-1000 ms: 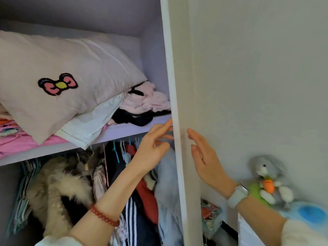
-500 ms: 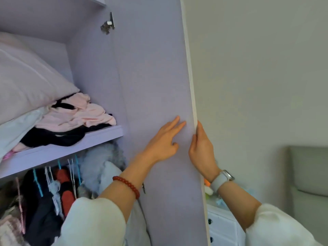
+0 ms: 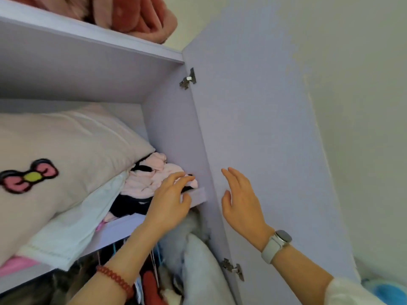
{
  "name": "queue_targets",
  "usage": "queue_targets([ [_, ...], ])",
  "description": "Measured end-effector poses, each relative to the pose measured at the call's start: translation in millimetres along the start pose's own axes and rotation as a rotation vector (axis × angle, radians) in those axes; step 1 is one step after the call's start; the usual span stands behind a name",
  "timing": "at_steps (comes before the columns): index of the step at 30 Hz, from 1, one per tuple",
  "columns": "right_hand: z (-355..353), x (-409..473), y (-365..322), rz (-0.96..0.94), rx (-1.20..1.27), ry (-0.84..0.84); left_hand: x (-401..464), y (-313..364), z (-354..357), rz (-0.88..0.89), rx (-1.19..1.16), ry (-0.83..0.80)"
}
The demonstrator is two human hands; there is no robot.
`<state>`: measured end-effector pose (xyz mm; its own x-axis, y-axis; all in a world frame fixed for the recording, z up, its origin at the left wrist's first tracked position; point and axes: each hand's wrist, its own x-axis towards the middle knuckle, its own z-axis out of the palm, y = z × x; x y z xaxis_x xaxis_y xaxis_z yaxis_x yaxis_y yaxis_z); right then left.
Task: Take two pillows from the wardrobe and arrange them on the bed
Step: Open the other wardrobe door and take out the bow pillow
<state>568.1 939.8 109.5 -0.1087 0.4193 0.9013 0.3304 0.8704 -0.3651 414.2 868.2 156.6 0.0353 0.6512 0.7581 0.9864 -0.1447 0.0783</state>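
single head view, close up, tilted upward into the open wardrobe shelves

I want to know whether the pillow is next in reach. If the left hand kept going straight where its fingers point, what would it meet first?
Probably not the pillow. The left hand points up and right, so it would likely meet the pink clothes on the shelf first, though depth is unclear.

You're in a home bedroom, facing an open lilac wardrobe. At nine o'clock a bow-patched pillow lies on its shelf; hanging clothes crowd six o'clock, a folded blanket at eleven.
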Motion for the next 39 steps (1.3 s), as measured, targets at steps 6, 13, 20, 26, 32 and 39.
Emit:
queue_targets([
  [6, 113, 40, -63, -0.184, 0.147, -0.125, -24, -114, -106, -0.238, 0.449, 0.114],
  [13, 235, 115, -125, -0.41, 0.245, -0.17, -3, -214, -204, -0.449, 0.843, 0.312],
  [20, 340, 199, -173, -0.491, 0.31, -0.235, 61, -296, -240, -0.7, 1.129, 0.225],
  [26, 379, 202, -185, -0.191, 0.457, -0.259, 53, -327, -221, -0.504, 1.2, 0.41],
  [32, 369, 192, -184, 0.682, 0.879, -0.441, 50, -286, -211, -0.291, 0.889, 0.754],
  [39, 327, 180, -193, 0.798, 1.102, -0.39, 36, -210, -202, -0.205, 0.584, 0.964],
])
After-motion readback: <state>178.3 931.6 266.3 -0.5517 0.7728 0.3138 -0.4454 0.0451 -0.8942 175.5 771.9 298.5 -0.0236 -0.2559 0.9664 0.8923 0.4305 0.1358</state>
